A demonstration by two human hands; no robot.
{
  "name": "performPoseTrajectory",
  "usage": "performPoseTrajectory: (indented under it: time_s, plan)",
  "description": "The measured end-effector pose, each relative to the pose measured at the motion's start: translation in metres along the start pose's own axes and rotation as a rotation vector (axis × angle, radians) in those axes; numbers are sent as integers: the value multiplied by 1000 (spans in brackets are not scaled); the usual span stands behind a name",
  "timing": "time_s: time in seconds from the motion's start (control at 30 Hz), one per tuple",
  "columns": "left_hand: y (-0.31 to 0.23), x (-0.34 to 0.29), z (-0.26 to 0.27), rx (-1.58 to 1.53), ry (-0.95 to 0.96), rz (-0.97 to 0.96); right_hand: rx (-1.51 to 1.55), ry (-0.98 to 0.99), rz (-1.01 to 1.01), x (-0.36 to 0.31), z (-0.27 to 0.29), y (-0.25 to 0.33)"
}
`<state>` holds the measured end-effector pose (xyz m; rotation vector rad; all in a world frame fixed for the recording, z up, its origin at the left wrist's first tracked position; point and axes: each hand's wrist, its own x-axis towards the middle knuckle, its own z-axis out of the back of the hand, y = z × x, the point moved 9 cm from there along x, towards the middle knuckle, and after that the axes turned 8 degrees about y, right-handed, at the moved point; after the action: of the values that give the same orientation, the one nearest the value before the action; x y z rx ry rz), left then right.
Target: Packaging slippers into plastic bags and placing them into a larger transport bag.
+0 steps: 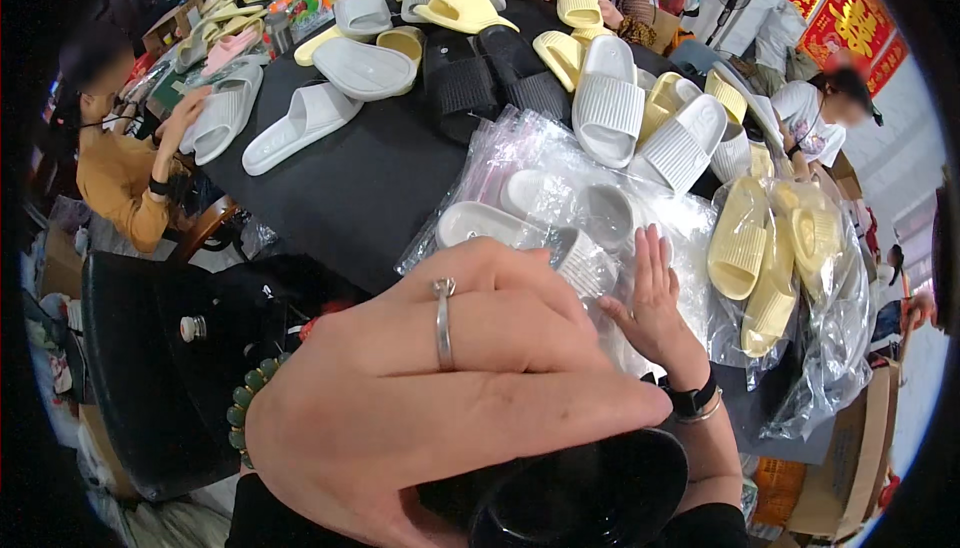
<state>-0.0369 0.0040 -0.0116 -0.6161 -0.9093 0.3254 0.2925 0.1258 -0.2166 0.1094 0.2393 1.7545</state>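
Close to the camera, my left hand (470,338) fills the lower middle, with a ring and a green bead bracelet. Its fingers are bent and their tips mostly hidden. They curl around a glossy black rounded object (580,498), whose kind I cannot make out. My right hand (655,298) lies stretched out flat on a clear plastic bag (480,163), thumb spread. Inside that bag is a pair of light grey ribbed slippers (475,223), partly covered by my left hand. Right of it, yellow slippers (765,318) lie in another clear bag (825,368).
Loose grey slippers (610,98), yellow slippers (460,3) and black slippers (460,88) cover the far side of the black table (330,198). A black chair (130,368) stands at left. Several people sit around. A cardboard box (850,458) is at lower right.
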Motion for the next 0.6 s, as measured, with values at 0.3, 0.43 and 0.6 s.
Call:
performPoseTrajectory:
  time_s: [0.3,0.43,0.6]
  plan:
    - [34,96,-41,-30,173,7,-40,-31,-13,-2,-17,-5]
    - [27,82,-47,1,40,45,-34,-35,-16,-4,-18,-6]
    - [34,85,-51,15,-102,86,-28,-38,-34,-3,-20,-7]
